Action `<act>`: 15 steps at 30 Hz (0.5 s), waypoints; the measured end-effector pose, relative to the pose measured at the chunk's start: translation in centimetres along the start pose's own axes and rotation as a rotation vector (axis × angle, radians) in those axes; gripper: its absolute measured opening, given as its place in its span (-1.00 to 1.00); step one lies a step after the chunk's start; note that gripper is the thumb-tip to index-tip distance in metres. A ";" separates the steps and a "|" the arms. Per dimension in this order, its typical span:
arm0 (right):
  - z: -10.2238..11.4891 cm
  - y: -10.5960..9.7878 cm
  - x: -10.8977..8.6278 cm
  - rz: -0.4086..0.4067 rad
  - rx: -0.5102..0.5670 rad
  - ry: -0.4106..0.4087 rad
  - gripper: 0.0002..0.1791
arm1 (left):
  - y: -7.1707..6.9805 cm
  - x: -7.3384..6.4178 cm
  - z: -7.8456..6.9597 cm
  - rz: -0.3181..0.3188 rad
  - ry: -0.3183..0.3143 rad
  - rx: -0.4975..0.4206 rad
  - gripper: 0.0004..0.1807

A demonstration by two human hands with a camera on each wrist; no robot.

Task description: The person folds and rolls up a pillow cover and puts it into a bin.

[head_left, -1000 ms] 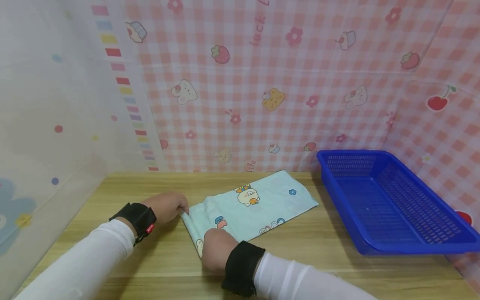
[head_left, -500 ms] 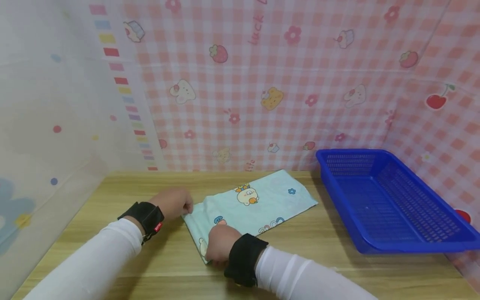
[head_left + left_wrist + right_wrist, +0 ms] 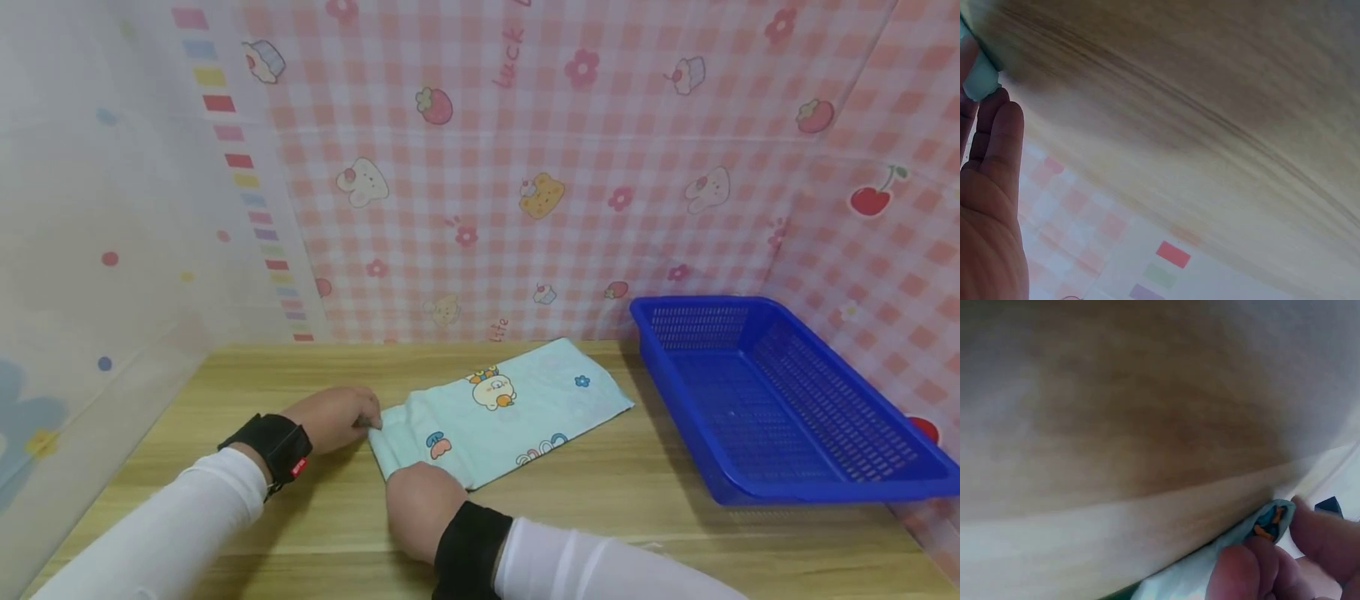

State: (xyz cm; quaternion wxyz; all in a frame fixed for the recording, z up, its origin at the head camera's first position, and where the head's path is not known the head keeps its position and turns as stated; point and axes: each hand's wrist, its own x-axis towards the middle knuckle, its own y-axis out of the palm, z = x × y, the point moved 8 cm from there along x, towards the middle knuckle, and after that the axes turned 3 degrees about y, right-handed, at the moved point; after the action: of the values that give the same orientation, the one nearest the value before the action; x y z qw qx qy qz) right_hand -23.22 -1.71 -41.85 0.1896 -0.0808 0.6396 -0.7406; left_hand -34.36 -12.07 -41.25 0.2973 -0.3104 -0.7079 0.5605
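1. Pink-and-white checked backdrop (image 3: 487, 158) is rising behind the far edge of a wood-grained surface (image 3: 322, 533); a white sheet (image 3: 135, 192) with coloured dots is hanging along the left edge.

2. Light-blue cloth (image 3: 525, 425), printed with a bear, a small flower and rainbows, is lying obliquely across the middle of the surface, its uppermost corner reaching the far edge and its left end showing creases.

3. Left hand (image 3: 333, 419) is pinching the cloth's far-left corner; in the left wrist view a fold is showing between the thumb and fingers.

4. Right hand (image 3: 423, 510), nearer the front edge, is pinching the near-left corner; the right wrist view is showing a rolled edge with blue and orange print between thumb and fingertips.

5. Blue basket (image 3: 840, 492), with perforated walls, is standing towards the far-right corner and along the right edge, just beside the cloth but apart from it.

6. Black wristbands (image 3: 273, 450) are encircling both wrists, above white sleeves (image 3: 165, 525).
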 end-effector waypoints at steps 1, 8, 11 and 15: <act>-0.1 0.1 0.1 0.003 0.011 0.001 -0.79 | 0.0 0.0 0.0 0.002 -0.003 0.004 -0.79; -2.1 1.4 1.1 0.118 0.235 0.098 -0.67 | 0.5 0.5 0.4 0.038 -0.057 -0.019 -0.76; -2.8 1.4 1.1 0.133 0.288 0.147 -0.59 | 0.5 1.1 0.6 0.083 -0.104 -0.044 -0.77; -3.4 0.5 0.9 0.132 0.291 0.169 -0.61 | 0.3 2.0 0.4 0.142 -0.169 -0.067 -0.83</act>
State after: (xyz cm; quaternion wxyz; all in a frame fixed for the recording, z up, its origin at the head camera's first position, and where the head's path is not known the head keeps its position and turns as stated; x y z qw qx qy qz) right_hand -25.20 0.99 -43.04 0.1929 0.0523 0.5433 -0.8154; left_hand -35.91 -10.74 -41.44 0.1855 -0.3213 -0.7250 0.5802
